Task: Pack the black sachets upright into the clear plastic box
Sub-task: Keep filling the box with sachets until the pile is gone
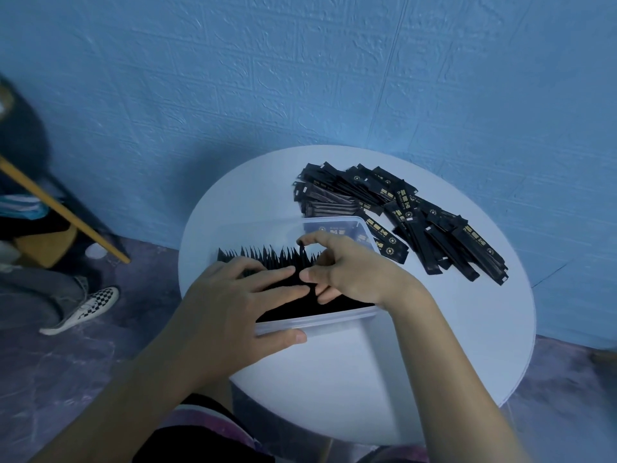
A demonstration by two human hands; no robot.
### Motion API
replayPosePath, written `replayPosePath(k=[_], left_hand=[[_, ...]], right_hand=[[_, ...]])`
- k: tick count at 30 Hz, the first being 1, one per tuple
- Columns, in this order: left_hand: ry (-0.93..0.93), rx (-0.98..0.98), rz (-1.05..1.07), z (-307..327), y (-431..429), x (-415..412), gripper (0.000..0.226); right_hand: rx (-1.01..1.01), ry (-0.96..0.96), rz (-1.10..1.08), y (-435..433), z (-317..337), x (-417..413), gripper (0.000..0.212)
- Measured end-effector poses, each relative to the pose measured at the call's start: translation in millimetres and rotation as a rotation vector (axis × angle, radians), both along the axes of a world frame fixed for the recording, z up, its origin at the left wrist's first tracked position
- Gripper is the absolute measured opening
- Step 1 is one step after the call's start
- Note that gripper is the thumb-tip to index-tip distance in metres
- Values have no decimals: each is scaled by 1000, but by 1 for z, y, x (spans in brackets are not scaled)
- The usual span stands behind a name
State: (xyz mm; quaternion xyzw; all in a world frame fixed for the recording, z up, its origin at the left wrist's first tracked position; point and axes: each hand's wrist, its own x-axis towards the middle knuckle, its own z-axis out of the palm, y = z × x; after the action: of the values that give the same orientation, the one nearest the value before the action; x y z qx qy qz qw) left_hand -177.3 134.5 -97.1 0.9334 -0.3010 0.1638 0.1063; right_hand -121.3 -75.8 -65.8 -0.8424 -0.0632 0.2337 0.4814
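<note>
- Head view: I see white table [334, 369], blue wall [300, 78], clear box [327, 319] near left edge.
- Left hand [233, 305] flat on packed sachets [267, 255]; right hand [347, 269] pinches one sachet [302, 253].
- Loose sachets [417, 212] far right.

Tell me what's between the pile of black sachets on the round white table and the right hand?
In the head view, only the far right wall of the clear plastic box stands between the pile of black sachets and the right hand.

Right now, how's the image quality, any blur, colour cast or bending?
Head view: heavy blue cast, dim light; wide-angle bending bows the wall seams; the dark shape at the left edge is blurred; the packed sachets in the clear box merge into one dark mass; loose sachets show crisp gold print.
</note>
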Motion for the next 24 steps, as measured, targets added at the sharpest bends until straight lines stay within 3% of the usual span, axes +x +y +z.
replayPosePath(k=[10,17,24], left_hand=[[-19,27,-61,-1,1,2,47],[25,100,-41,5,1,2,60],[60,119,-27,5,-10,3,54]], right_hand=[[-162,-80,-122,13,-7,1,48],[-64,-10,-109,0,-2,-5,46],[-32,10,-109,-3,5,-12,29]])
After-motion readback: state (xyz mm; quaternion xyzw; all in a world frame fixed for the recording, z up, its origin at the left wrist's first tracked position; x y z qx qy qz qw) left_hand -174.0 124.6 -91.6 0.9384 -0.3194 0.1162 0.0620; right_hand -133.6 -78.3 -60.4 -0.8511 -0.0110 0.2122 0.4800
